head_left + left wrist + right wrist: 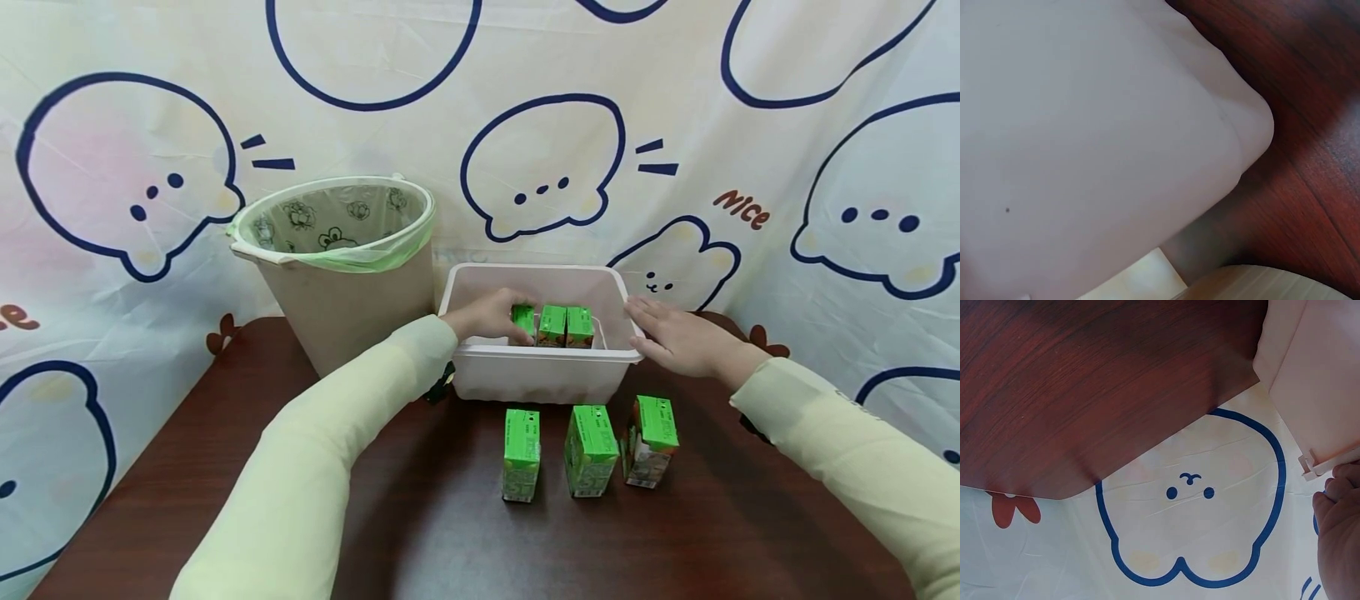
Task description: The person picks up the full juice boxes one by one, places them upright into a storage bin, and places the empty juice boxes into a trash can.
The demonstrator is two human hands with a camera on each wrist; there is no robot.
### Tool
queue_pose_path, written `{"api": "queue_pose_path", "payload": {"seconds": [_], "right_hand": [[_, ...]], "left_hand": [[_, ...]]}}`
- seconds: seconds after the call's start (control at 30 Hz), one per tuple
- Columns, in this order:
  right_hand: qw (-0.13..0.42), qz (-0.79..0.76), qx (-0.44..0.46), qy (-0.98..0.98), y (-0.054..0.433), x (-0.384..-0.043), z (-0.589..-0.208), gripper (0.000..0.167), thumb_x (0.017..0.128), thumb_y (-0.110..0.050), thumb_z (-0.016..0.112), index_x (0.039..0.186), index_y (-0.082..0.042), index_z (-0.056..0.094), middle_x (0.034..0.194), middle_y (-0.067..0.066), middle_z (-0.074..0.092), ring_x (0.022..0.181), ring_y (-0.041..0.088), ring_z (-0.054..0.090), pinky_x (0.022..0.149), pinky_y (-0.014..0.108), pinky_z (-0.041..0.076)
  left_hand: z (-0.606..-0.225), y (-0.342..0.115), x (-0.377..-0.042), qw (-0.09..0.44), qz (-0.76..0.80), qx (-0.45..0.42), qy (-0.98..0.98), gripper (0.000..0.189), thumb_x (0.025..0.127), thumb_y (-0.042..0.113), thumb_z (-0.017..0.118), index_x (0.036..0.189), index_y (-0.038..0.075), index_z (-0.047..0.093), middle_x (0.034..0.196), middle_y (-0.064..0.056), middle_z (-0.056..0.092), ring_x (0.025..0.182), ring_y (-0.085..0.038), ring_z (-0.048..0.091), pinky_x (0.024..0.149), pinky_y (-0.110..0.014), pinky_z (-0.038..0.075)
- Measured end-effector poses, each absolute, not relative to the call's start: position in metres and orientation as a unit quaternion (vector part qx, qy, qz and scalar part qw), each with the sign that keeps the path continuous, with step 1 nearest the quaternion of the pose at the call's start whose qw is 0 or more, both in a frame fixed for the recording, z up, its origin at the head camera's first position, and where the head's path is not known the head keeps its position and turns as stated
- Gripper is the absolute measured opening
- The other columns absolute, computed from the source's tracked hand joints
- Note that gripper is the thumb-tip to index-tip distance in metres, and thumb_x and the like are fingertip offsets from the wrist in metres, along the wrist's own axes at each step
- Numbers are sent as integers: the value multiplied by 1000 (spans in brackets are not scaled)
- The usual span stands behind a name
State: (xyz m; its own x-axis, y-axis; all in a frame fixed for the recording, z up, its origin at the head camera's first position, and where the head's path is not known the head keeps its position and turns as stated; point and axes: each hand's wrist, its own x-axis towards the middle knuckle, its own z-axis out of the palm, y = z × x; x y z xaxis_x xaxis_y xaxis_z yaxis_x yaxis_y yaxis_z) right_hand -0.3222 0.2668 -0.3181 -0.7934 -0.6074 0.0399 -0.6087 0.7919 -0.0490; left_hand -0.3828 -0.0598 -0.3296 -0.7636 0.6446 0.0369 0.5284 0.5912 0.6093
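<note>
Inside the white plastic bin (540,377), my left hand (491,317) grips the leftmost small green carton (523,320), its thumb and fingers on either side. Two more green cartons, one in the middle (552,323) and one on the right (580,325), stand beside it in the bin. My right hand (678,333) rests with fairly straight fingers against the bin's right rim; the right wrist view also shows these fingers (1338,494) at the rim. The left wrist view is filled mostly by the bin's outer wall (1097,137), so the left hand is hidden there.
Three green cartons stand on the dark wooden table (435,533) in front of the bin: left (521,457), middle (591,452) and right (650,442). A beige trash can (352,308) with a green liner stands left of the bin. A cartoon-print curtain (420,142) hangs behind.
</note>
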Motion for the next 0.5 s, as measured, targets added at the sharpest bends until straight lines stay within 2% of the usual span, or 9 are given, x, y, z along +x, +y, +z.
{"api": "queue_pose_path", "payload": {"seconds": [0.23,0.4,0.5], "right_hand": [[16,29,322,-946,266,-322,-318,68,101,-40,44,152,1,24,156,23,23,142,41,21,111,58,22],[11,27,323,-946,267,-323,-318,67,102,-38,45,152,2,24,156,23,22,142,41,20,111,58,21],[5,22,324,-946,266,-323,-318,70,102,-43,41,152,2,23,156,23,21,143,42,19,111,58,20]], "left_hand": [[-328,-58,-383,86,285,321,899,48,81,17,82,123,8,63,103,-4,64,79,-16,54,67,-24,45],[-329,-58,-384,86,279,321,901,46,80,18,82,122,9,64,102,-3,63,80,-16,54,68,-25,45],[-328,-59,-384,84,275,318,903,50,80,18,82,125,8,62,108,-4,63,83,-16,53,70,-25,44]]}}
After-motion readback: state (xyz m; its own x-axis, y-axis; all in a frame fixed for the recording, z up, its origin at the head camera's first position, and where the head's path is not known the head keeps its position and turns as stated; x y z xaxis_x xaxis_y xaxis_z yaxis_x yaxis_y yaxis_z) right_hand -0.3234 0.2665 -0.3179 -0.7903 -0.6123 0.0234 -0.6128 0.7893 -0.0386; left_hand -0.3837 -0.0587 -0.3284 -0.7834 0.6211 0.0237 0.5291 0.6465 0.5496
